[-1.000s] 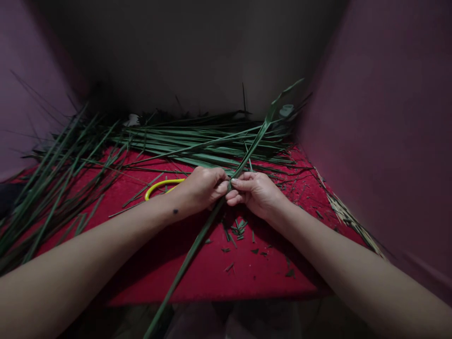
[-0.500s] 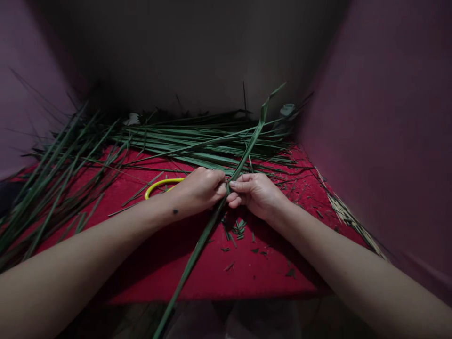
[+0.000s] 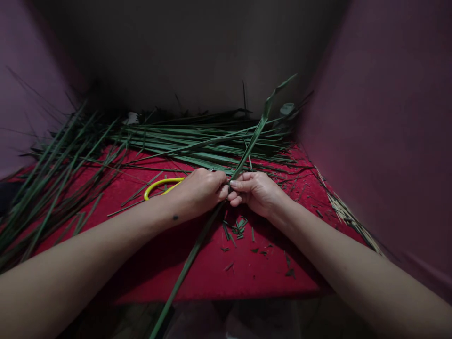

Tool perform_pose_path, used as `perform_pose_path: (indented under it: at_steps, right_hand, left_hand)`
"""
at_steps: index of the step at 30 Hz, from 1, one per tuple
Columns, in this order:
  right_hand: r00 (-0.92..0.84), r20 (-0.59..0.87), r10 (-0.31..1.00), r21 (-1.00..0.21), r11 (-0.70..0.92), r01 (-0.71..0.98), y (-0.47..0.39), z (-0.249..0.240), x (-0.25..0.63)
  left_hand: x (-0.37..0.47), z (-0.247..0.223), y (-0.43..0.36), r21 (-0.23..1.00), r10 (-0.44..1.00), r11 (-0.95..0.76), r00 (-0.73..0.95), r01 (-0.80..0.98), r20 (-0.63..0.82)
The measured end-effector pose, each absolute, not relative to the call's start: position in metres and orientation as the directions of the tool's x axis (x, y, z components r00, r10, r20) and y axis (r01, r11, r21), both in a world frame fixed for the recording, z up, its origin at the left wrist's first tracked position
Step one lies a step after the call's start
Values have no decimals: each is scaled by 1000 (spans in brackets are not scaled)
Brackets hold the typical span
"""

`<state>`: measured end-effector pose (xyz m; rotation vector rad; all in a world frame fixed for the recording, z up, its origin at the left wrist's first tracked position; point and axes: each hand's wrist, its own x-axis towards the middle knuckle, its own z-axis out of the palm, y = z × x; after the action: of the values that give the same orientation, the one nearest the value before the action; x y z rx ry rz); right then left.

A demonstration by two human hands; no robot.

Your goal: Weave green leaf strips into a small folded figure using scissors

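The long green leaf (image 3: 249, 149) is held up between 2 hands, slanting from low on the left to high on the right.

At the far left, many thin green strips (image 3: 52, 188) are spread in a messy heap. Next, a yellow loop (image 3: 162, 182) is seen on the red cloth (image 3: 219, 287), partly hidden by the left arm. Then comes the left hand (image 3: 203, 190), with its fingers curled in. The leaf is pinched at its fingertips, just on their right side, though part of this grip is hidden. Behind the hands, a big pile of green leaves (image 3: 190, 141) is laid across the back.

In the middle, the leaf is passed between the fingertips of both hands, and its low end is hung past the cloth's front edge. Little cut bits (image 3: 240, 228) are scattered below the hands. The leaf is also pinched by the right hand (image 3: 261, 193), at its thumb and fingertips, on the leaf's right side. Farther right, a pale jar (image 3: 287, 109) is seen at the back, and thin pale sticks (image 3: 348, 219) are laid along the cloth's right edge.
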<state>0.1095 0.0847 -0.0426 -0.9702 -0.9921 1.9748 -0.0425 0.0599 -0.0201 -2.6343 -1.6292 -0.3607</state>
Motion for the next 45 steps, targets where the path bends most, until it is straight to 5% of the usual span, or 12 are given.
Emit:
perform_pose_path:
  at_steps: [12, 21, 29, 38, 45]
  right_hand:
    - [-517, -294, 804, -865, -454, -214, 88, -49, 111]
    - [-548, -287, 786, -888, -432, -155, 84, -46, 110]
    - [-517, -314, 796, -885, -442, -144, 82, -42, 109]
    - [-553, -274, 787, -877, -441, -193, 81, -44, 107]
    - [-531, -251, 809, -874, -425, -236, 84, -48, 109]
  left_hand:
    - [-41, -27, 58, -25, 890, -422, 419, 906, 179]
    - [-42, -22, 57, 110, 905, -408, 386, 906, 181]
    - [-42, -9, 59, 399, 928, -369, 357, 839, 108]
    - [-41, -13, 60, 403, 947, -322, 302, 857, 113]
    - [-44, -9, 60, 666, 939, -143, 312, 733, -142]
